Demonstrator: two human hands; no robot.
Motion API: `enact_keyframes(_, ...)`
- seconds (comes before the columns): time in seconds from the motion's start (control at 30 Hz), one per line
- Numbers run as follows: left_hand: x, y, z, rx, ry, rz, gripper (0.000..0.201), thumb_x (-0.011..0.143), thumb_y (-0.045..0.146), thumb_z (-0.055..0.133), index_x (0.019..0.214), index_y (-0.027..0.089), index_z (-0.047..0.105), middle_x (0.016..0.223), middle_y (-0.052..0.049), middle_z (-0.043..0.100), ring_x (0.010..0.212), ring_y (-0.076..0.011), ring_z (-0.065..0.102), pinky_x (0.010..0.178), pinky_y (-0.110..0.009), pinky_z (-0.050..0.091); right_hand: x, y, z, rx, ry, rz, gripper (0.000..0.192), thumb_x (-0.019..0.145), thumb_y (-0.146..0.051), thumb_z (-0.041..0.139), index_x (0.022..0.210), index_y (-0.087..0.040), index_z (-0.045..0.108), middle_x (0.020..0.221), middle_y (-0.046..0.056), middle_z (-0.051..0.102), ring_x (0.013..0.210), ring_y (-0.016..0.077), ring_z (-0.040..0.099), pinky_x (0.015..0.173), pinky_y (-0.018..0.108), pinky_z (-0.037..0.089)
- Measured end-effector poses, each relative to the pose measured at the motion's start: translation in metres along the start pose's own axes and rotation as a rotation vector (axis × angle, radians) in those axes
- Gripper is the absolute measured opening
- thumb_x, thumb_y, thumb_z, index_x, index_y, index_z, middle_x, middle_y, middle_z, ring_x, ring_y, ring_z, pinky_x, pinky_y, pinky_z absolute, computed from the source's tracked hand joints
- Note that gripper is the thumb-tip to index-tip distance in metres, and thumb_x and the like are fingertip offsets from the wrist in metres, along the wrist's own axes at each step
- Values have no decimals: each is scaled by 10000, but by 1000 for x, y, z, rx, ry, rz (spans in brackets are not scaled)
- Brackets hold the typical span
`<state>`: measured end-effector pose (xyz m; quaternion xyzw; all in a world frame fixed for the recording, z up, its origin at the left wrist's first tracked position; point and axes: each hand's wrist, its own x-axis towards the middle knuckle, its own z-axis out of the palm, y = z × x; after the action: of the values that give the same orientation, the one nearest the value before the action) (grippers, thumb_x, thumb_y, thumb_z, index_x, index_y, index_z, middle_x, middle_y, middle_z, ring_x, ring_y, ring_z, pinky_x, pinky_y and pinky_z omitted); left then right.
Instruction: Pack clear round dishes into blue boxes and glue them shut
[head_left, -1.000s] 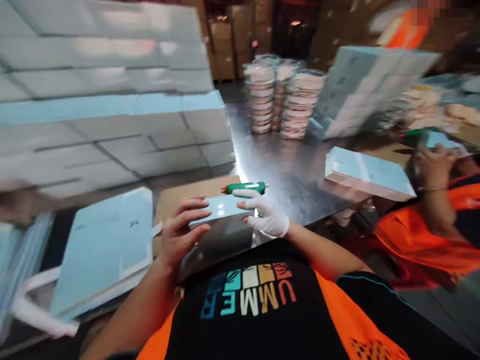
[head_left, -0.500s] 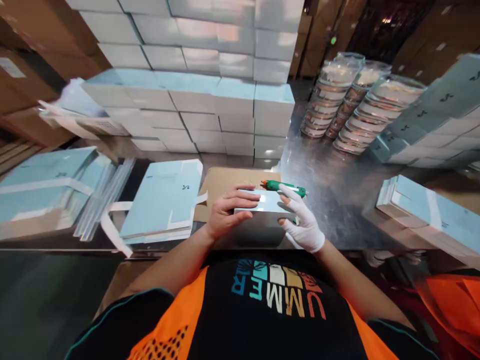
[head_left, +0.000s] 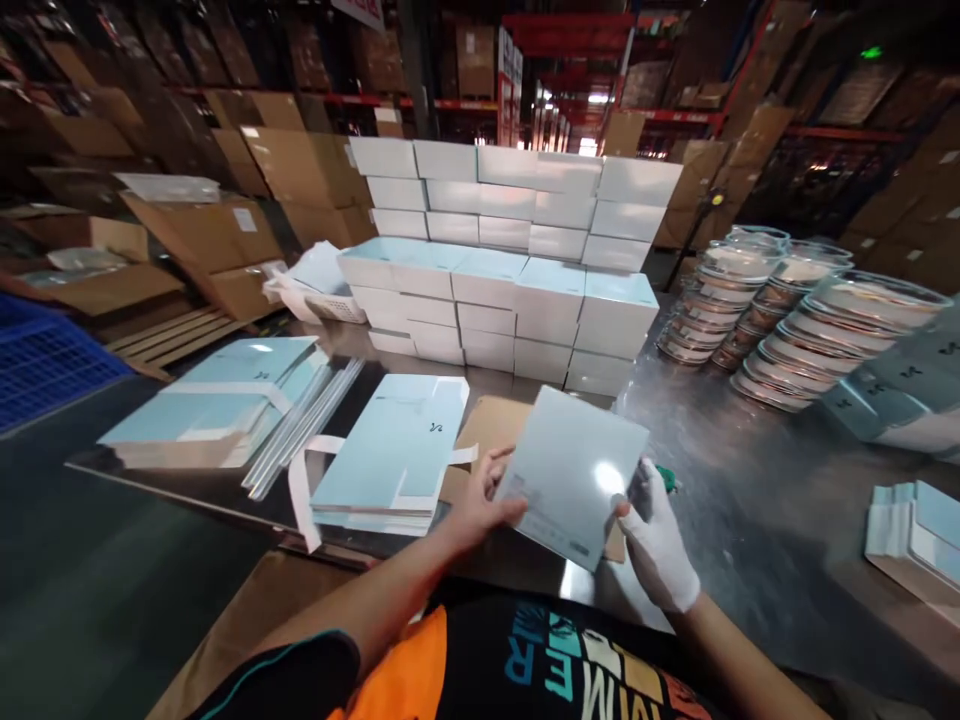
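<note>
A pale box (head_left: 574, 465) is tilted up between my hands, its broad face toward me with small print along the lower edge and a bright glare spot. My bare left hand (head_left: 487, 505) grips its left side, thumb on the face. My right hand (head_left: 660, 545), in a white glove with a bare thumb tip, holds the right edge. Behind the right fingers, a green tool (head_left: 666, 479) is mostly hidden. Beneath the box lies a brown cardboard sheet (head_left: 491, 425). To the left is a stack of flat light-blue box blanks (head_left: 397, 440) with a loose white strap.
White boxes (head_left: 487, 290) are stacked in rows at the back. Stacked clear round containers (head_left: 817, 340) stand at the right. Strapped blue blanks (head_left: 210, 400) and clear plastic strips (head_left: 307, 430) lie left. More blanks (head_left: 915, 530) sit at the right edge, near a blue crate's opposite side.
The box has been raised from the cardboard and turned so its broad face shows. Both hands now grip its sides. The head view has tilted up, showing shelves beyond.
</note>
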<state>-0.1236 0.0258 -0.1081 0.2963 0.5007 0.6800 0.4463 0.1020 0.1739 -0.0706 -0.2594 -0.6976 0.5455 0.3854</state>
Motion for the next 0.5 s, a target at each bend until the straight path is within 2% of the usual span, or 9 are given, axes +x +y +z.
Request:
enact_keyframes(0.1, 25, 47, -35, -51, 253, 124, 888, 645, 636, 995, 1298, 225, 554, 1096, -70, 779, 858, -248, 769, 743, -352, 627, 5, 10, 6, -183, -294, -81, 720, 996, -671, 686, 1571, -250, 583, 1634, 208, 604, 1432, 357, 671, 1182, 562, 580)
enact_keyframes(0.2, 72, 110, -101, 34, 434, 390, 689, 688, 632, 968, 1108, 212, 617, 961, -6, 756, 757, -166, 718, 619, -270, 595, 5, 23, 11, -539, -541, -189, 546, 983, -477, 711, 1446, -188, 697, 1667, 246, 559, 1559, 410, 548, 1282, 647, 455)
enact_keyframes(0.27, 112, 153, -152, 145, 527, 586, 686, 719, 735, 911, 1018, 199, 607, 812, 21, 730, 682, -148, 681, 547, -268, 577, 5, 28, 12, -702, -660, -161, 542, 917, -364, 737, 1419, -160, 718, 1718, 264, 486, 1605, 442, 479, 1296, 663, 424)
enact_keyframes(0.33, 153, 195, -198, 151, 615, 665, 707, 710, 771, 900, 953, 203, 557, 698, 71, 674, 616, -115, 619, 521, -256, 560, 6, 31, 10, -766, -715, -59, 596, 847, -315, 774, 1420, -160, 721, 1766, 266, 408, 1622, 458, 450, 1301, 653, 420)
enact_keyframes(0.4, 191, 236, -231, 158, 699, 727, 678, 738, 733, 905, 889, 211, 500, 625, 110, 603, 586, -95, 556, 585, -301, 624, 10, 31, 4, -745, -691, 41, 633, 832, -348, 800, 1440, -191, 716, 1797, 245, 361, 1632, 450, 439, 1315, 639, 403)
enact_keyframes(0.5, 239, 293, -257, 201, 800, 828, 675, 806, 694, 890, 786, 243, 389, 554, 135, 471, 602, -96, 483, 820, -539, 715, 20, 30, -6, -615, -602, 117, 656, 901, -544, 769, 1470, -223, 701, 1798, 236, 365, 1660, 434, 397, 1310, 637, 406)
